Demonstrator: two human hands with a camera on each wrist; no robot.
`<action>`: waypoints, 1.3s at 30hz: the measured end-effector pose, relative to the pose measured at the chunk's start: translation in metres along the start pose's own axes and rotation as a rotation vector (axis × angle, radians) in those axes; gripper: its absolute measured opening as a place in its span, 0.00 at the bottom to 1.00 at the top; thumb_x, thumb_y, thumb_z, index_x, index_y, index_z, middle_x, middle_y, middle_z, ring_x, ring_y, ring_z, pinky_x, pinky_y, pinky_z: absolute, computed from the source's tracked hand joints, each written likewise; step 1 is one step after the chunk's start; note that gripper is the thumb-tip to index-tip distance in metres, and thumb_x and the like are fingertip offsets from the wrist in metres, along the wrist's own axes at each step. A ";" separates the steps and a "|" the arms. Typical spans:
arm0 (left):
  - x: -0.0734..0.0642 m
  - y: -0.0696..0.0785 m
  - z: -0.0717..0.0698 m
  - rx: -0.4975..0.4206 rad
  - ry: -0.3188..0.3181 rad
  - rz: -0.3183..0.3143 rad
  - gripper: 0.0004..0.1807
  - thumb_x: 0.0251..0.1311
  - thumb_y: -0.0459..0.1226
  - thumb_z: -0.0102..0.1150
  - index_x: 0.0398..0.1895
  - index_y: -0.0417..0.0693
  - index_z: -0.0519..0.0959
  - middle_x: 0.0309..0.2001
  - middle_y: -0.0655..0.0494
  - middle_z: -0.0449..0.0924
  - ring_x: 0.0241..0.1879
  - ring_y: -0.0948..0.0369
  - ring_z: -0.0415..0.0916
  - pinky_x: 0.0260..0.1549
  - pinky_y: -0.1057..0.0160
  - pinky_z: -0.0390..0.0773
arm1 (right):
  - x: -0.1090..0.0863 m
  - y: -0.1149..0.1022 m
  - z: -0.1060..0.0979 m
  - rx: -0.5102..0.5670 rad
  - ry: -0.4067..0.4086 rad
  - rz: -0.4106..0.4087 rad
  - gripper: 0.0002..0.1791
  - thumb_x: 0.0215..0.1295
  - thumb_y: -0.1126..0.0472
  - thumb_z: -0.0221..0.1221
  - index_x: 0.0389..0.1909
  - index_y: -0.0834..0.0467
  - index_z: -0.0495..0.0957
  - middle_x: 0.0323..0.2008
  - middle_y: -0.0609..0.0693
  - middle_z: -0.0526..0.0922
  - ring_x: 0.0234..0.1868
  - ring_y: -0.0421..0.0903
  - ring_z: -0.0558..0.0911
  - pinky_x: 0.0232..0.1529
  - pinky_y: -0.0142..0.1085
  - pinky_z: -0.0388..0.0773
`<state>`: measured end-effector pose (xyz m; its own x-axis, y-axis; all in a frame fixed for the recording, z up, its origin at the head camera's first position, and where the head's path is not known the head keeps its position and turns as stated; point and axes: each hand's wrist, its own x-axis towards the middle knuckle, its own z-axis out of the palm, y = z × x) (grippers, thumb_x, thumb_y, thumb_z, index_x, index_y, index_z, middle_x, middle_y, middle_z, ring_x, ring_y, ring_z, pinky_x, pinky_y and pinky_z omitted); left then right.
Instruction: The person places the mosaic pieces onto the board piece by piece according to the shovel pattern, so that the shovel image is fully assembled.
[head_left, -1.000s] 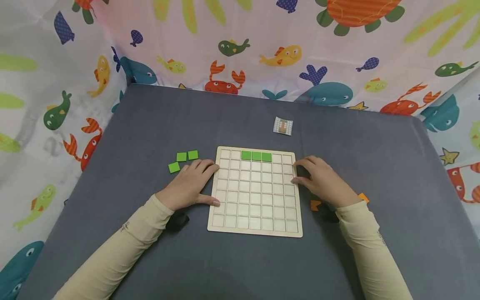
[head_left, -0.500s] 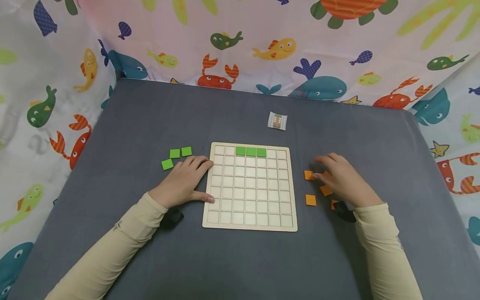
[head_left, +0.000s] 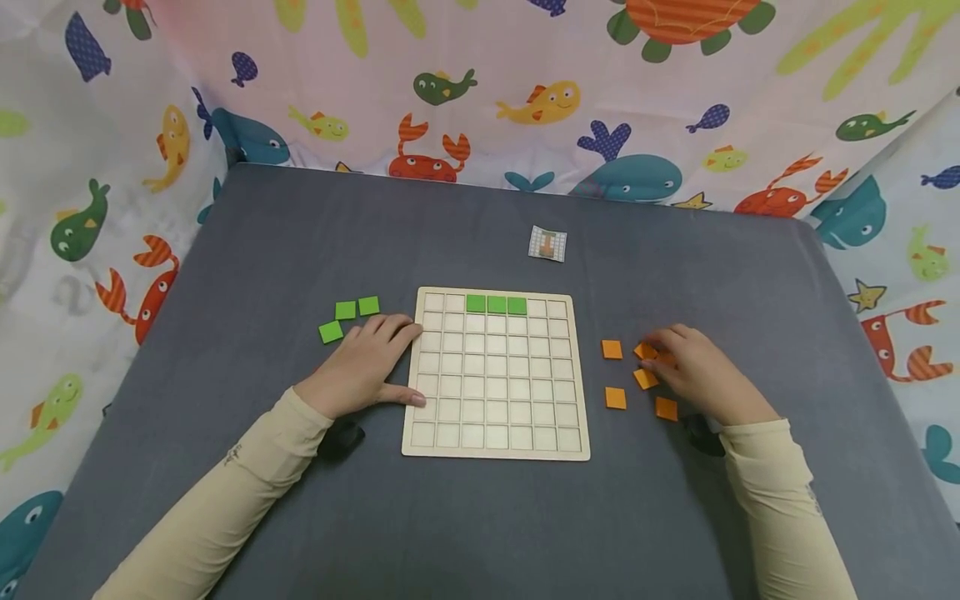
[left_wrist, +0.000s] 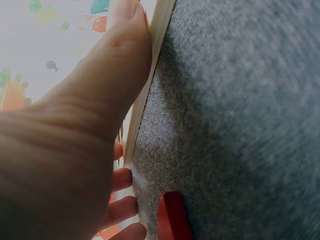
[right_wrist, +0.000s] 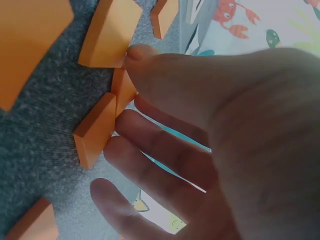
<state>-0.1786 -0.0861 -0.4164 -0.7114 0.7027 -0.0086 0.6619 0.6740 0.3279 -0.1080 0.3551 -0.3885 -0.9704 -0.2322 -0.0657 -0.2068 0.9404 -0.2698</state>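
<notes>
In the head view, a pale wooden grid board (head_left: 497, 375) lies on the table. Three green square tiles (head_left: 497, 305) sit side by side in its far row. My left hand (head_left: 363, 367) rests at the board's left edge, fingers and thumb spread along the rim (left_wrist: 145, 90). To the right, my right hand (head_left: 701, 375) reaches over several orange square tiles (head_left: 612, 349). Its thumb touches the edge of one orange tile (right_wrist: 110, 32) in the right wrist view, while its extended fingertips are against another orange tile (right_wrist: 95, 131). Nothing looks gripped.
Three loose green tiles (head_left: 331, 332) lie left of the board, near the left fingers. A small printed grid card (head_left: 547, 243) lies beyond the board. Part of a red object (left_wrist: 172, 217) shows near the left hand. A fabric with sea animals (head_left: 495, 100) stands behind the grey table (head_left: 480, 525).
My right hand has left the board's right edge and moved right to the orange tiles, uncovering several of them. My left hand has stayed at the board's left edge.
</notes>
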 end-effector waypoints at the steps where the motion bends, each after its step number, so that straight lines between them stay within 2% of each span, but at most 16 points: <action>1: 0.000 0.000 0.000 0.002 -0.001 0.000 0.52 0.43 0.64 0.66 0.67 0.43 0.65 0.63 0.46 0.64 0.62 0.49 0.61 0.50 0.46 0.68 | 0.000 0.000 0.001 -0.001 0.000 -0.001 0.13 0.60 0.64 0.65 0.45 0.64 0.80 0.39 0.58 0.79 0.39 0.52 0.76 0.41 0.48 0.76; 11: 0.001 0.001 -0.001 0.005 0.003 0.012 0.52 0.42 0.64 0.67 0.66 0.43 0.65 0.63 0.45 0.65 0.62 0.49 0.61 0.50 0.45 0.68 | 0.003 -0.002 0.004 -0.015 0.006 0.014 0.13 0.61 0.64 0.64 0.45 0.64 0.79 0.39 0.59 0.79 0.40 0.53 0.76 0.41 0.50 0.74; 16: 0.001 0.001 -0.001 0.014 -0.022 -0.006 0.52 0.43 0.64 0.66 0.68 0.43 0.65 0.64 0.45 0.64 0.63 0.49 0.61 0.51 0.46 0.68 | 0.005 -0.002 0.003 -0.015 0.003 0.002 0.13 0.60 0.66 0.64 0.45 0.65 0.78 0.39 0.58 0.79 0.39 0.52 0.76 0.41 0.49 0.75; 23: 0.000 -0.001 0.001 0.028 -0.013 0.007 0.53 0.42 0.64 0.66 0.67 0.42 0.65 0.63 0.44 0.65 0.61 0.48 0.62 0.50 0.46 0.68 | 0.013 -0.013 -0.001 0.027 -0.035 0.046 0.25 0.64 0.66 0.59 0.59 0.71 0.66 0.46 0.65 0.74 0.43 0.56 0.77 0.45 0.52 0.75; 26: -0.001 0.000 0.000 0.027 -0.011 0.007 0.52 0.42 0.64 0.66 0.67 0.42 0.65 0.63 0.44 0.65 0.61 0.48 0.63 0.50 0.47 0.68 | 0.019 -0.021 -0.003 0.033 -0.030 0.041 0.26 0.65 0.66 0.59 0.61 0.71 0.64 0.46 0.64 0.73 0.44 0.56 0.76 0.45 0.51 0.75; 30: -0.001 0.000 0.000 0.028 -0.010 0.005 0.52 0.42 0.64 0.66 0.67 0.42 0.65 0.63 0.44 0.65 0.62 0.48 0.62 0.49 0.47 0.69 | 0.028 -0.032 -0.004 0.026 -0.027 0.013 0.24 0.64 0.67 0.60 0.60 0.70 0.66 0.46 0.61 0.73 0.45 0.54 0.76 0.45 0.49 0.76; 35: -0.001 0.000 -0.001 0.030 -0.006 0.003 0.52 0.43 0.64 0.66 0.67 0.42 0.65 0.64 0.44 0.65 0.62 0.49 0.62 0.49 0.46 0.69 | 0.040 -0.045 -0.007 0.046 -0.054 0.004 0.16 0.66 0.68 0.57 0.54 0.67 0.71 0.46 0.59 0.72 0.47 0.54 0.77 0.46 0.48 0.77; 39: -0.001 0.001 -0.003 0.023 0.000 0.007 0.52 0.42 0.64 0.66 0.67 0.42 0.65 0.64 0.45 0.65 0.62 0.49 0.62 0.49 0.47 0.69 | 0.050 -0.057 -0.005 0.032 -0.062 -0.026 0.13 0.66 0.68 0.58 0.50 0.65 0.73 0.45 0.57 0.72 0.43 0.52 0.77 0.42 0.45 0.78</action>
<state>-0.1781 -0.0869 -0.4131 -0.7069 0.7073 -0.0064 0.6719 0.6743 0.3063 -0.1451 0.2915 -0.3720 -0.9551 -0.2720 -0.1171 -0.2267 0.9259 -0.3022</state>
